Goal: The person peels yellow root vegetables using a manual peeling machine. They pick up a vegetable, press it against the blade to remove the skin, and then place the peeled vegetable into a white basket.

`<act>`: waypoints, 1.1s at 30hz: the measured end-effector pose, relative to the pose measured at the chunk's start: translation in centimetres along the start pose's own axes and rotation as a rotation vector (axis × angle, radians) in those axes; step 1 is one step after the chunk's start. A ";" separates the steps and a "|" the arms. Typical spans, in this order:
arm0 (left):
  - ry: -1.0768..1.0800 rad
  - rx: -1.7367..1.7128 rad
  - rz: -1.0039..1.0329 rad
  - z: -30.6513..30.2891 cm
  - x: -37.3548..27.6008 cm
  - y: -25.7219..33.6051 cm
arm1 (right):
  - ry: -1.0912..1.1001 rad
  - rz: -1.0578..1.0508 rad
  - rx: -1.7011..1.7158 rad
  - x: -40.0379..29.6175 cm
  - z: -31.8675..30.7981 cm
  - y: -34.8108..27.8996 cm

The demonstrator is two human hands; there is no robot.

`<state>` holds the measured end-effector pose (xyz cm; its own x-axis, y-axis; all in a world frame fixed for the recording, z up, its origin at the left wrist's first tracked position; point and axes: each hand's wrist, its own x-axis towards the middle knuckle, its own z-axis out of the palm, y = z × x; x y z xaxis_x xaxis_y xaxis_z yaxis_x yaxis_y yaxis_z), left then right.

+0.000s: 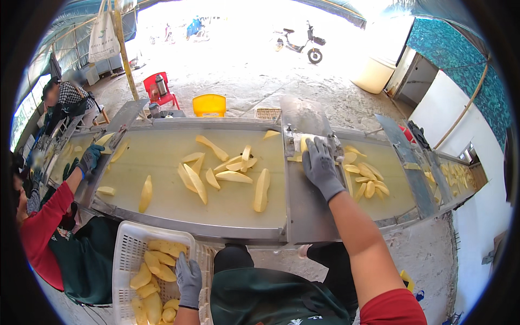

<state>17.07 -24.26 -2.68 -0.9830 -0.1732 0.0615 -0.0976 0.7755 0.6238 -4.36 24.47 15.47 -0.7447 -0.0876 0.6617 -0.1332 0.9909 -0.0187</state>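
My right hand [323, 166], in a grey glove, presses on a pale yellow peeled tuber [307, 143] at the metal cutter plate [300, 191] that crosses the trough. The palm covers part of the piece. My left hand [189, 280], gloved too, is at the right inner side of a white plastic basket [122, 252] holding several peeled tubers [153, 306]. Its fingertips are beside the upper pieces; whether they grip one is unclear. Cut pieces [195, 183] lie in shallow liquid in the trough left of the plate, and more slices [367, 178] lie on its right.
The metal trough's front edge [195, 229] runs across before me. A co-worker's gloved hand [91, 156] works at another plate on the left. Beyond the trough stand a yellow chair [209, 105] and a red chair [156, 87] bearing a metal flask.
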 end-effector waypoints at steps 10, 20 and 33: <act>0.002 0.021 -0.011 -0.7 1.0 -0.9 | -0.463 0.428 -0.077 10.4 5.6 2.5; 0.031 -0.016 -0.026 -0.9 1.1 -1.7 | -0.307 0.085 -0.169 -1.6 -2.4 -0.9; 0.051 -0.029 0.019 -0.4 1.7 -2.1 | -0.197 0.466 0.159 -5.0 -5.6 -3.7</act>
<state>15.69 -26.39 -3.60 -0.9753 -0.1897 0.1132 -0.0732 0.7612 0.6444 3.48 21.83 16.44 -0.8553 0.3261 0.4026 0.1554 0.9028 -0.4011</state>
